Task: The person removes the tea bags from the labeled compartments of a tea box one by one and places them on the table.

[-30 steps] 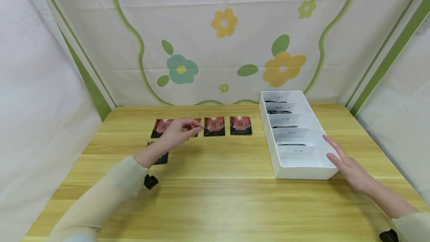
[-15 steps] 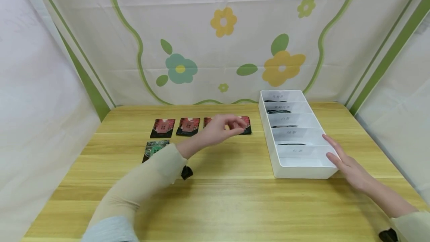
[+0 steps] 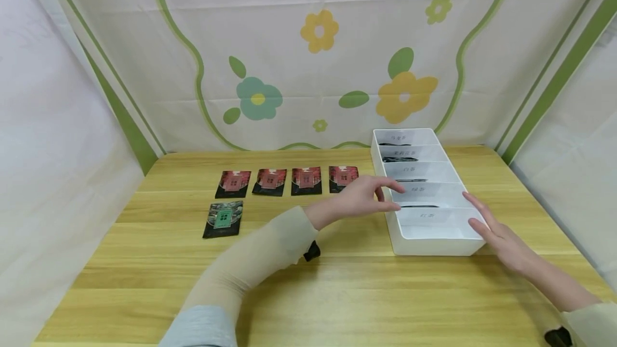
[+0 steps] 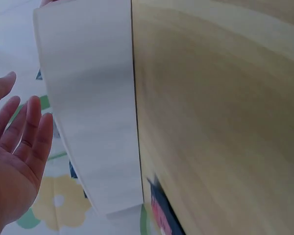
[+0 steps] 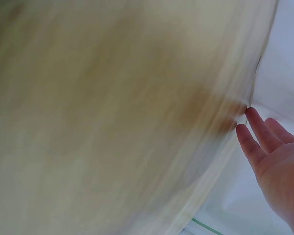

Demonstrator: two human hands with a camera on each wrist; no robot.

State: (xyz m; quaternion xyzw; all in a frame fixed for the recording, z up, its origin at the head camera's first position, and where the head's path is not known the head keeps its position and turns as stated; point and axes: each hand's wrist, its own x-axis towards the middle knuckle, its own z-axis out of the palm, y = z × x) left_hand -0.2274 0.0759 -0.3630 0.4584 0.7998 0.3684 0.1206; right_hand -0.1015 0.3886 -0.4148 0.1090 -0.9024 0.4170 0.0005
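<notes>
A white divided box (image 3: 436,248) stands on the right of the table, with a label in each compartment. My left hand (image 3: 363,197) reaches over its left rim near the two front compartments, thumb and fingers apart. In the left wrist view nothing lies in the left hand (image 4: 19,152), beside the box's side wall (image 4: 93,107). At the box's front right corner rests my right hand (image 3: 501,242), its fingers nearly straight. Dark packet edges, such as one packet (image 3: 419,206) behind the front divider, show in the compartments behind the front one.
Several red-and-black tea sachets, among them a sachet (image 3: 270,181), lie in a row left of the box. One green-and-black sachet (image 3: 223,219) lies below the row's left end. A flowered cloth (image 3: 320,84) hangs behind the wooden table (image 3: 366,293).
My left hand has moved right, from above the row of sachets to the box's left rim, and its fingers have spread. The right hand has stayed at the box.
</notes>
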